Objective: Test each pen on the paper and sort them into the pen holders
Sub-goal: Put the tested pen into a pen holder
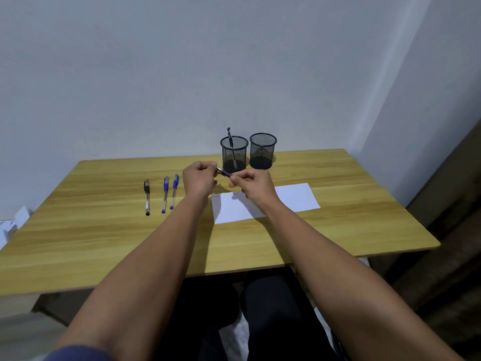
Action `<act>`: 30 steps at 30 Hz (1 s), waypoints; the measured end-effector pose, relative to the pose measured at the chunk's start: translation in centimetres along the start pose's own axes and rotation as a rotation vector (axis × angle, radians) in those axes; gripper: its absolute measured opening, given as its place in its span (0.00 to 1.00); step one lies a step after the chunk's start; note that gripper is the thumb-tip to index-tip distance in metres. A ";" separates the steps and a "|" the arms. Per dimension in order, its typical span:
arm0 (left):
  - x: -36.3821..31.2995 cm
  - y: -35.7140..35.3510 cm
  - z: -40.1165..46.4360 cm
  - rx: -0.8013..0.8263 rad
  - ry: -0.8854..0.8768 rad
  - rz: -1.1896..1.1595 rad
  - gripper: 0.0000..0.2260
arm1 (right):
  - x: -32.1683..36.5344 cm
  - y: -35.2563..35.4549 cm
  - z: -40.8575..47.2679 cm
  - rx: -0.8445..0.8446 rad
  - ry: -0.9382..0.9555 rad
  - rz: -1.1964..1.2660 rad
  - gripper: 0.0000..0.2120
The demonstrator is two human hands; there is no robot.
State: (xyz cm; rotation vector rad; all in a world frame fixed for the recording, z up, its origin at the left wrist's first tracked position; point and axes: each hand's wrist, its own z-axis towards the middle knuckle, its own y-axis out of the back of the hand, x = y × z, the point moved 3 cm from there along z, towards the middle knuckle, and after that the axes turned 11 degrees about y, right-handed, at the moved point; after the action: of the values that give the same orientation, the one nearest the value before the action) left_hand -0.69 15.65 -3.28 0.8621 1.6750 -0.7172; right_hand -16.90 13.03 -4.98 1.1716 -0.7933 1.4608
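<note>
My left hand and right hand, at frame centre above the paper, each pinch an end of a dark pen, apparently uncapping it for testing.

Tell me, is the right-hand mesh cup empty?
Empty, it seems: the right cup shows no pen, while the left cup holds one pen.

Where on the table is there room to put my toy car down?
Bare wood lies right of the paper, up to the table edge, and along the near edge. Another patch is left of the black pen. It is crowded around both hands and the two holders.
</note>
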 end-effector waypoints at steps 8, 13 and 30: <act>-3.5 -2.5 1.5 0.157 -0.165 0.164 0.11 | 1.2 2.4 4.8 0.081 0.019 -0.263 0.04; -3.8 -4.1 5.4 0.100 -0.275 0.437 0.26 | 4.7 4.4 12.0 -0.159 0.130 -0.303 0.03; 0.9 -7.0 11.7 0.002 -0.265 0.649 0.33 | 0.0 0.0 18.6 -0.038 0.029 -0.704 0.06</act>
State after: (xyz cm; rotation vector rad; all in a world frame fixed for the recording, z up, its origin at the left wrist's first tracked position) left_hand -0.41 2.47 -6.80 1.1738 1.0643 -0.3591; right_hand -12.29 -4.14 0.57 1.2295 -0.3236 0.8682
